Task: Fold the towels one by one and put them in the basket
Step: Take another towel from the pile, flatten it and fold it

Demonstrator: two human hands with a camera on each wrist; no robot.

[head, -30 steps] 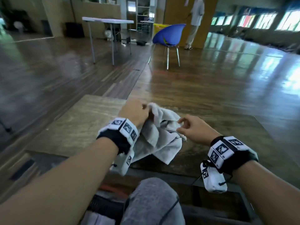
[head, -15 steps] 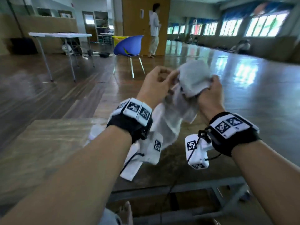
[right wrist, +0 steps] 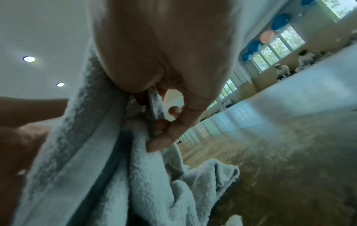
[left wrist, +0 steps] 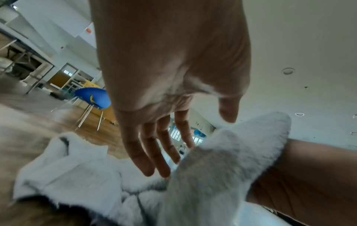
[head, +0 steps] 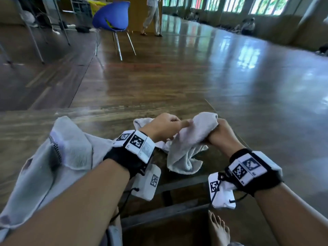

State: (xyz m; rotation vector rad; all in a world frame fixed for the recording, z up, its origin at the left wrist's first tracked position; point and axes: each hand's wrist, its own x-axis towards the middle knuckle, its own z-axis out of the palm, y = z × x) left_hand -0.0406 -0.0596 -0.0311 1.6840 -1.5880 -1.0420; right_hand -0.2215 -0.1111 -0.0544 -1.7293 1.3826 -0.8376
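Observation:
A crumpled white towel (head: 188, 148) hangs between my hands just above the wooden table (head: 106, 118). My right hand (head: 218, 134) grips its upper end, fingers curled round bunched cloth (right wrist: 96, 152). My left hand (head: 177, 125) lies against the towel (left wrist: 222, 160) with its fingers (left wrist: 152, 152) fairly straight, closing on nothing. A second pale towel (head: 71, 151) lies spread at the table's left, partly under my left forearm. More white cloth (head: 142, 121) shows behind my left hand. No basket is in view.
The table's right edge (head: 223, 121) runs just past my right hand. Its metal frame (head: 159, 213) and a bare foot (head: 218, 228) show below the near edge. Across the wooden floor stand a blue chair (head: 111, 16) and a person (head: 152, 15).
Both hands have come down from chest height to just above the table, bringing the towel with them. My left hand has eased from a pinch to straighter fingers.

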